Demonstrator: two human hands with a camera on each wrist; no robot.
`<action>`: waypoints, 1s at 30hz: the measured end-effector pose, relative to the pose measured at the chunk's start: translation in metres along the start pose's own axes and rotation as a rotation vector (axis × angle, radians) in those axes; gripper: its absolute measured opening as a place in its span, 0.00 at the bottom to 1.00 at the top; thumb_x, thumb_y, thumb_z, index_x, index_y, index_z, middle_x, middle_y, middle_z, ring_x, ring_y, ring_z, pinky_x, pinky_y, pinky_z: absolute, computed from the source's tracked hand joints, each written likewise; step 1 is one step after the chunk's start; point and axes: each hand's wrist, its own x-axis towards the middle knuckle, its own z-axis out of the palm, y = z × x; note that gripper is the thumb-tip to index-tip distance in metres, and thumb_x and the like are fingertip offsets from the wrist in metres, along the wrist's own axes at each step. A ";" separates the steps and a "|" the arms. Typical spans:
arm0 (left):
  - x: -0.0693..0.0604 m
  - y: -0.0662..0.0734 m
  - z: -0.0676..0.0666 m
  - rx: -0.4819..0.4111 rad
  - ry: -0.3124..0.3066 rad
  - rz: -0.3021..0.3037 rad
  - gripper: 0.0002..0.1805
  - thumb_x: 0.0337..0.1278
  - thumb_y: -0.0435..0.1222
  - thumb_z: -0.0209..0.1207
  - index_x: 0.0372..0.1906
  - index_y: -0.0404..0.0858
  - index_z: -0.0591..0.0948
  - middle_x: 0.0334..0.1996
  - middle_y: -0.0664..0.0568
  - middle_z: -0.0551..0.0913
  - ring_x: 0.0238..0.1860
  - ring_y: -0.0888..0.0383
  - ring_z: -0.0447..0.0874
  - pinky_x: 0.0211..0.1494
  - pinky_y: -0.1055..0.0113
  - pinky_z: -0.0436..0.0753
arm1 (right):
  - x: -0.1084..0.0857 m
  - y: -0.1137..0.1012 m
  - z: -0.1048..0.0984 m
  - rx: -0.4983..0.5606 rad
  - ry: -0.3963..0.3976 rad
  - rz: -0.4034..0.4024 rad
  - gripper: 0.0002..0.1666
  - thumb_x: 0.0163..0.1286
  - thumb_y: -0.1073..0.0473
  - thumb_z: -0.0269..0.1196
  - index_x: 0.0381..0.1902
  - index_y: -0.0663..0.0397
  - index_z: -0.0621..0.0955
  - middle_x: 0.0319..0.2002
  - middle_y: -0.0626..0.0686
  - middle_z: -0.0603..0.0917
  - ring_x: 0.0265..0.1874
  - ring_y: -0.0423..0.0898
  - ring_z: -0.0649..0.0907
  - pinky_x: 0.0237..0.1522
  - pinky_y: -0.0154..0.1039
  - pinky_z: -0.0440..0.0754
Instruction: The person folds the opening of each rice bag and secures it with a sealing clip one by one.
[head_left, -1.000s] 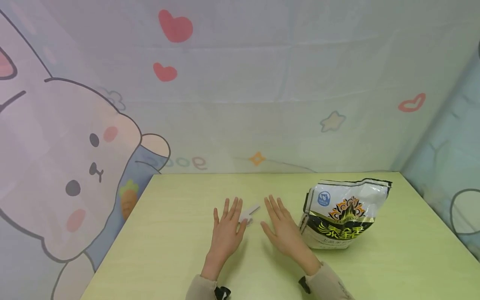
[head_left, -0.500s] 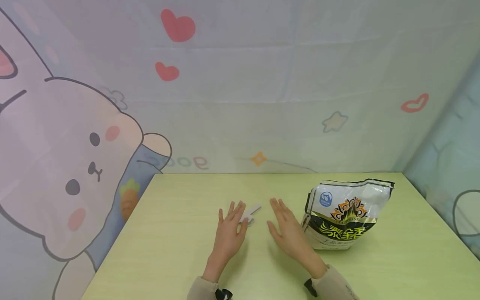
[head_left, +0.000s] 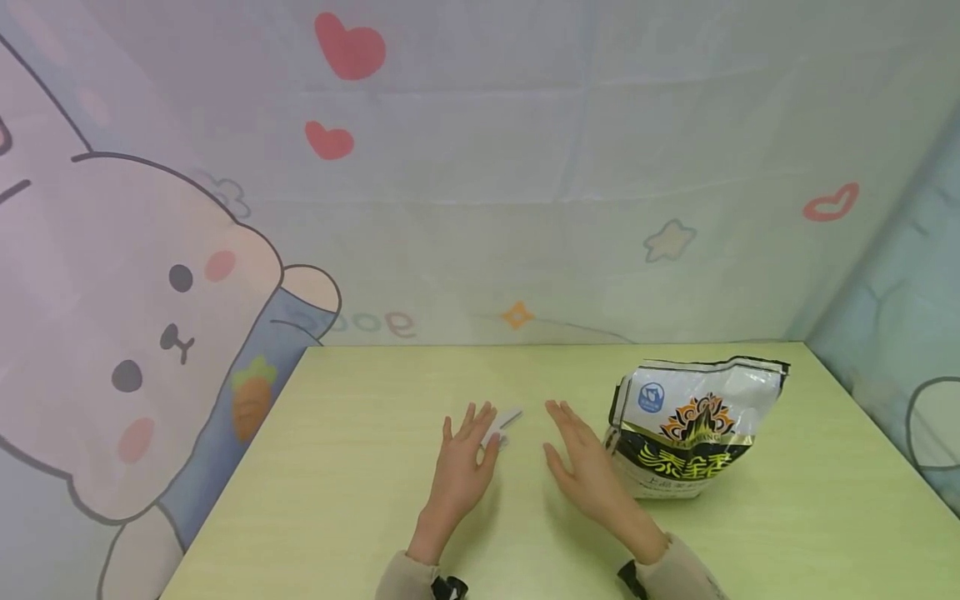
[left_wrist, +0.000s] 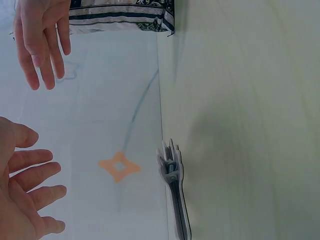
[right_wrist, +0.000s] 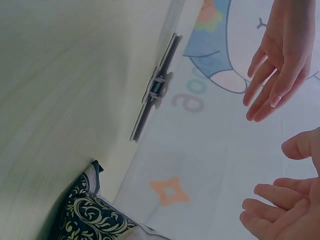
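My left hand [head_left: 459, 475] is held over the table with its fingers extended and holds nothing. The right hand [head_left: 596, 483] faces it across a gap, fingers likewise straight and nothing in them. Just beyond the left fingertips lies a slim white and grey clip-like object [head_left: 510, 418], partly hidden by that hand in the head view. Its long narrow bar and wider middle part [right_wrist: 157, 87] show in the right wrist view; its exact kind is unclear. A plump white and black printed bag [head_left: 690, 429] stands to the right of the right hand, its top folded crookedly.
The pale yellow-green table [head_left: 360, 400] runs back to a patterned cloth backdrop [head_left: 480, 167]. A cartoon rabbit and hearts are printed on the cloth. Another cloth panel [head_left: 900, 333] hangs along the right side.
Both hands have shifted slightly to the right in the head view, and the gap between them is a little wider. The clip-like object and the bag stay in place.
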 end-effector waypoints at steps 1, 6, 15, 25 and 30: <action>0.000 0.001 0.000 0.003 0.000 0.002 0.21 0.60 0.38 0.50 0.58 0.39 0.71 0.60 0.49 0.70 0.65 0.49 0.61 0.66 0.42 0.49 | 0.000 0.000 -0.001 -0.004 0.000 -0.003 0.33 0.62 0.59 0.58 0.64 0.56 0.62 0.62 0.58 0.67 0.61 0.55 0.68 0.58 0.51 0.67; 0.001 0.005 -0.002 -0.003 0.009 0.021 0.21 0.60 0.38 0.51 0.58 0.38 0.71 0.59 0.48 0.71 0.63 0.49 0.64 0.66 0.42 0.50 | -0.002 0.000 -0.006 -0.032 0.020 -0.023 0.33 0.61 0.60 0.58 0.64 0.54 0.63 0.62 0.56 0.68 0.61 0.52 0.69 0.58 0.47 0.68; 0.001 0.012 -0.004 -0.013 0.024 0.040 0.20 0.60 0.37 0.50 0.56 0.37 0.72 0.56 0.46 0.74 0.59 0.51 0.71 0.66 0.43 0.53 | -0.002 0.001 -0.015 -0.050 0.126 -0.153 0.31 0.56 0.64 0.59 0.60 0.56 0.68 0.57 0.57 0.73 0.56 0.53 0.74 0.54 0.45 0.72; 0.000 0.019 -0.004 -0.010 0.041 0.083 0.17 0.60 0.35 0.50 0.54 0.37 0.74 0.52 0.45 0.78 0.54 0.52 0.76 0.65 0.44 0.56 | -0.004 0.004 -0.024 -0.040 0.174 -0.242 0.26 0.56 0.64 0.58 0.55 0.58 0.73 0.54 0.56 0.77 0.52 0.51 0.75 0.58 0.33 0.67; -0.001 0.022 -0.003 -0.002 0.049 0.098 0.18 0.58 0.34 0.51 0.54 0.38 0.74 0.51 0.45 0.79 0.52 0.53 0.78 0.65 0.44 0.56 | -0.004 0.003 -0.027 -0.028 0.239 -0.314 0.23 0.59 0.62 0.55 0.53 0.59 0.75 0.51 0.56 0.79 0.49 0.50 0.77 0.58 0.30 0.66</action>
